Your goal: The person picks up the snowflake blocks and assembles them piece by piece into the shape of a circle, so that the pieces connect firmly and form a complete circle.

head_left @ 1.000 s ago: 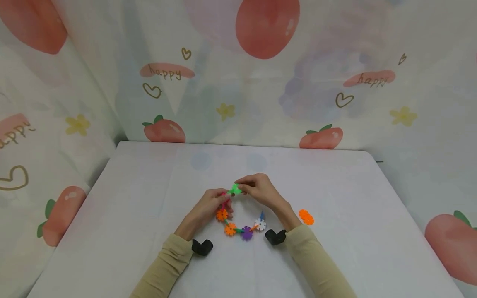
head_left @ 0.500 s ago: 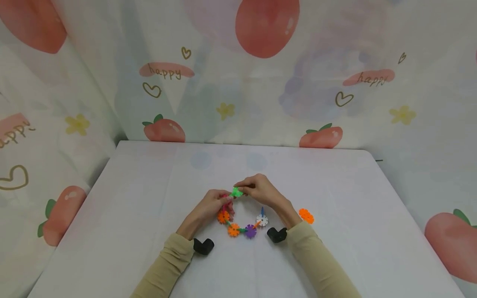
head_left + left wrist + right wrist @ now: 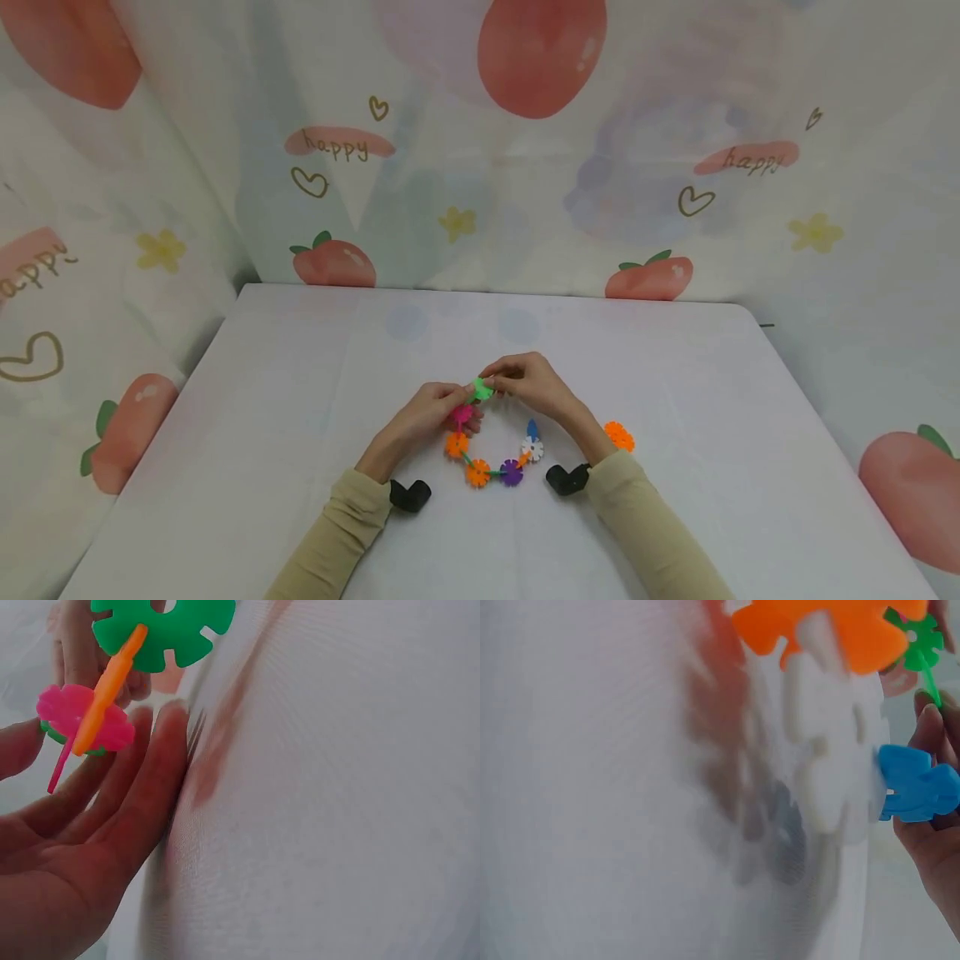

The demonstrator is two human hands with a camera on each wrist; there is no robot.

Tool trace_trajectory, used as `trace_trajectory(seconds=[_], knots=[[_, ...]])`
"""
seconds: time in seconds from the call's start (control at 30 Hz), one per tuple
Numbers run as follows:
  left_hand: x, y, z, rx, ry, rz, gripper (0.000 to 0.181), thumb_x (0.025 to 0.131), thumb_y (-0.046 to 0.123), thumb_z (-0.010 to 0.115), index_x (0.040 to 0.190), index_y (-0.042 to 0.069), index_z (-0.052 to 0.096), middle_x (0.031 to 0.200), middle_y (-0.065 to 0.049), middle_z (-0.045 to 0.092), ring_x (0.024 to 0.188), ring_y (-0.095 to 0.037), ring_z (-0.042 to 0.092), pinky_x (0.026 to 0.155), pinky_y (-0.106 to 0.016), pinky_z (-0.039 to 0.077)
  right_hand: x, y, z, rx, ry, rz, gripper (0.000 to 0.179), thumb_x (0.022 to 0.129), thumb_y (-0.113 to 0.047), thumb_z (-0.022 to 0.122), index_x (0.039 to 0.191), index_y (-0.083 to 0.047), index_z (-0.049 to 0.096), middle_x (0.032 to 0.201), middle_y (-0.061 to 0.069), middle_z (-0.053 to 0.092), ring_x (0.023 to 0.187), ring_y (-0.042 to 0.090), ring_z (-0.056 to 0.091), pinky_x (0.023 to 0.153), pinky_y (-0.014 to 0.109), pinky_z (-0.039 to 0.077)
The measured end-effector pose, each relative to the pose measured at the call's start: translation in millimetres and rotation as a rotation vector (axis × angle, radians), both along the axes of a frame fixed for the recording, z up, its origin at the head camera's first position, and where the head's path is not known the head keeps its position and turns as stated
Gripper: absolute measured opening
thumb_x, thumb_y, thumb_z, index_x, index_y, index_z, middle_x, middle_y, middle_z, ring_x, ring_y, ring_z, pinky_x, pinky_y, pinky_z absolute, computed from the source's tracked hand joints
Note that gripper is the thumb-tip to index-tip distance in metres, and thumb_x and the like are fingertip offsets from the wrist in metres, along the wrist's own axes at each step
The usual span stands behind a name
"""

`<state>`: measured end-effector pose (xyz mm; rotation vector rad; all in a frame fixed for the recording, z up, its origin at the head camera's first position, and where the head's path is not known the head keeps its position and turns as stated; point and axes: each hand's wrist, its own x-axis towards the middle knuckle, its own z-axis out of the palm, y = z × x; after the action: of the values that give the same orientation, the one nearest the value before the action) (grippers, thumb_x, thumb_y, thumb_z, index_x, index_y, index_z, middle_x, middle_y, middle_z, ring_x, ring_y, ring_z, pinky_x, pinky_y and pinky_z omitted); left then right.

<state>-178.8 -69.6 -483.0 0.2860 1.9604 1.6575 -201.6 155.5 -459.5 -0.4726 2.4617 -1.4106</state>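
A curved chain of slotted plastic snowflake discs hangs between and below my hands in the head view. It includes a pink disc (image 3: 462,413), orange discs (image 3: 477,474), a purple disc (image 3: 512,472), a white disc (image 3: 532,449) and a blue disc (image 3: 532,429) at its loose end. My left hand (image 3: 424,415) holds the chain's other end by the pink and green discs. My right hand (image 3: 534,385) pinches a bright green disc (image 3: 482,388) there. In the right wrist view its fingertips grip an edge-on green disc (image 3: 929,681), beside another green disc (image 3: 922,646).
Loose orange discs (image 3: 619,436) lie on the white table (image 3: 337,350) by the right forearm, partly covered by it. Black wrist mounts (image 3: 410,497) sit at both cuffs. A printed curtain (image 3: 525,208) rises behind the table.
The bright green disc and both hands' fingertips have shifted slightly right and down. The hanging chain has swung a little right and lower. The right forearm now partly covers the loose orange discs.
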Motion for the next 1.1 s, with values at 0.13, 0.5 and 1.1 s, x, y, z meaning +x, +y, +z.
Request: trace_trajectory(seconds=[0.13, 0.5, 1.1], knots=[[0.9, -0.6, -1.1, 0.022, -0.019, 0.057, 0.046, 0.104, 0.042, 0.06, 0.113, -0.002, 0.072, 0.093, -0.013, 0.077, 0.078, -0.02, 0.075, 0.09, -0.032, 0.058, 3.4, 3, 0.7, 0.003, 0.015, 0.03, 0.018, 0.101, -0.017, 0.068, 0.113, -0.008, 0.078, 0.098, 0.008, 0.077, 0.079, 0.028, 0.068, 0.069, 0.029, 0.051], [3.1, -3.6, -2.5, 0.038, -0.041, 0.102, 0.039, 0.099, 0.031, 0.069, 0.122, 0.001, 0.069, 0.092, -0.014, 0.077, 0.078, -0.023, 0.077, 0.096, -0.033, 0.057, 20.1, 31, 5.9, 0.124, 0.073, 0.0, 0.021, 0.102, -0.018, 0.065, 0.117, -0.008, 0.076, 0.1, 0.006, 0.078, 0.088, 0.02, 0.068, 0.078, 0.027, 0.056], [3.5, -7.8, -0.8, 0.069, -0.021, 0.086, 0.045, 0.101, 0.021, 0.065, 0.141, 0.002, 0.059, 0.106, -0.023, 0.075, 0.079, -0.028, 0.078, 0.105, -0.041, 0.053, 61.1, 120, 7.6, 0.362, 0.171, -0.135, 0.016, 0.094, -0.01, 0.074, 0.109, -0.007, 0.076, 0.092, 0.0, 0.071, 0.081, 0.013, 0.059, 0.068, 0.023, 0.05]])
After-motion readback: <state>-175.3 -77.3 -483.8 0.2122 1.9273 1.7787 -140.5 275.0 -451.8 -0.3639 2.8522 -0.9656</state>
